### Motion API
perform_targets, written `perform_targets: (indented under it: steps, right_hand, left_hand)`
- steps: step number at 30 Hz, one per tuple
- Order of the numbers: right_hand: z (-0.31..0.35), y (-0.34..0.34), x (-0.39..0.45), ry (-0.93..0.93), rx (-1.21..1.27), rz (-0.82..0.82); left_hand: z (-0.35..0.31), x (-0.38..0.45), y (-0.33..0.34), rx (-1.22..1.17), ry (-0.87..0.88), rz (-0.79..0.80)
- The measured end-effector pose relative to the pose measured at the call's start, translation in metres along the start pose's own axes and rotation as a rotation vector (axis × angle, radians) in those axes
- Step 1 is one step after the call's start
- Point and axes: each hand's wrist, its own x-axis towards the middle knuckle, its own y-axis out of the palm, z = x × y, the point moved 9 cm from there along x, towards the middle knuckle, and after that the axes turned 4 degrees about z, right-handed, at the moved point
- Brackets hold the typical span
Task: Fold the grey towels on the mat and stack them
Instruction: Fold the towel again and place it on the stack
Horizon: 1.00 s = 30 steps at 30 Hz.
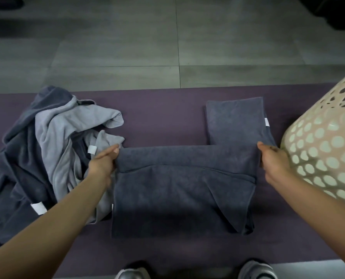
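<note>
Item 1: long purple mat [163,117], lying across a grey tiled floor [127,47]; serving here as the landmark for all places.

Item 2: dark grey terry towel [179,188], part-folded, lying at the mat's middle on the near side, its far portion doubled toward the person. The left hand [104,162] is gripping the towel's far left corner, fingers closed on the cloth. The right hand [274,160] is gripping the far right corner likewise, fingers closed on the cloth. Both arms are reaching in from the near edge of the mat.

Item 3: folded dark grey towel [238,121], a neat rectangle with a white tag on its right side, lying toward the mat's far edge, right of centre, its near end touching item 2.

Item 4: loose heap of unfolded dark grey and pale grey towels [47,148], white tags showing, lying on the mat's left part and touching the left edge of item 2.

Item 5: cream plastic laundry basket with round holes [328,141], standing at the mat's right end, just beside the right hand.

Item 6: two dark shoes [256,268], showing at the mat's near edge.
</note>
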Motion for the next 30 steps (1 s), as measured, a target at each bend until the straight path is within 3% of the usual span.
perform_targets:
  steps: [3,8,12,19,23,24,25,26,27,28,29,30]
  right_hand:
    - [-0.003,0.005,0.01,0.053,0.023,-0.016]
    - [-0.005,0.011,0.019,0.107,-0.01,0.026]
    - [-0.001,0.021,0.016,0.12,-0.007,0.165]
    - [-0.007,0.013,0.022,0.143,-0.046,0.127]
    - [-0.007,0.016,0.027,0.138,0.042,0.124]
    - [-0.008,0.017,0.029,0.135,0.058,0.123]
    - [-0.008,0.018,0.03,0.121,0.037,0.124]
    - [-0.005,0.018,0.03,0.078,-0.032,0.114]
    - [0.001,0.017,0.027,0.0,-0.166,0.094]
    - [0.012,0.015,0.019,-0.125,-0.349,0.07]
    - [0.027,0.018,0.005,-0.307,-0.532,0.062]
    - [0.04,0.027,-0.013,-0.523,-0.677,0.088]
  left_hand:
    - [-0.014,0.01,0.003,0.124,0.058,-0.077]
    - [-0.008,0.025,0.015,0.107,-0.092,-0.126]
    - [-0.003,0.03,0.027,0.181,-0.159,0.039]
    - [0.004,0.04,0.01,0.081,-0.283,-0.02]
    - [-0.009,0.023,0.018,0.118,-0.188,-0.057]
    - [-0.02,0.019,0.016,0.277,-0.077,-0.105]
    - [-0.018,0.022,0.014,0.188,-0.011,-0.126]
    - [-0.004,0.023,0.006,-0.071,-0.072,-0.219]
    - [-0.017,0.022,0.008,0.39,0.098,-0.144]
    - [-0.027,0.01,0.019,0.641,0.147,-0.153]
    - [-0.023,0.013,0.037,0.891,0.295,-0.041]
    - [-0.018,0.012,0.038,0.888,0.381,-0.02]
